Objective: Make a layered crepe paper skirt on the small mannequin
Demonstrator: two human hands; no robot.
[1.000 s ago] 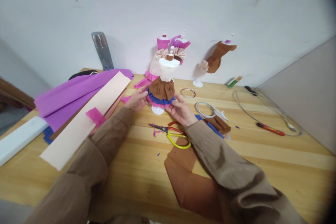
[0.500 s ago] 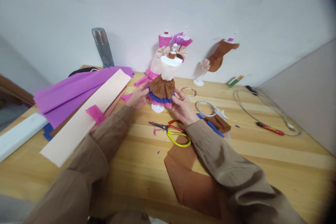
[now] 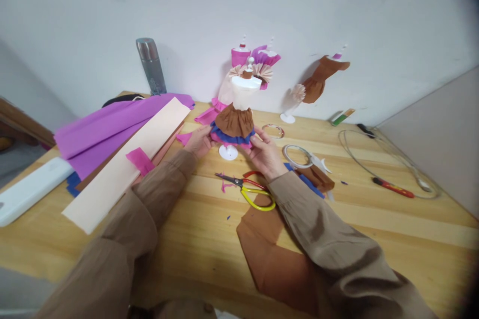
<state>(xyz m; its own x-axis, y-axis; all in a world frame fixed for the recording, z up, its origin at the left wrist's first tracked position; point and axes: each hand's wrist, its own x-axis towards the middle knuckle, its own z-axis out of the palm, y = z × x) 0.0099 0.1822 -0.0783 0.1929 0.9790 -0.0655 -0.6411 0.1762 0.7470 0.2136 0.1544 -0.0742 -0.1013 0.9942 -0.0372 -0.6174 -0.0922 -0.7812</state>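
Observation:
A small white mannequin [image 3: 245, 90] stands upright on a round white base [image 3: 228, 152]. It wears a gathered, layered paper skirt [image 3: 235, 121], brown on top, with blue and pink ruffles below. My left hand [image 3: 200, 141] pinches the skirt's hem at its left side. On the other side my right hand [image 3: 266, 153] grips the hem between thumb and fingers. Just in front lie scissors [image 3: 258, 193] with yellow and red handles and dark blades, beside pink scraps. A folded brown paper sheet [image 3: 277, 264] lies partly beneath my right forearm.
Behind stand other dressed mannequins, one in pink [image 3: 240, 57] and one in brown [image 3: 318, 79], near the wall. A grey flask [image 3: 150, 67] and purple paper [image 3: 112, 127] are at left. Right of my hand are a tape roll [image 3: 297, 156] and a red-handled tool with a cable [image 3: 392, 187].
The skirt's hem is spread wider and flatter between my hands, with more of the pink layer showing. The whole view has shifted slightly.

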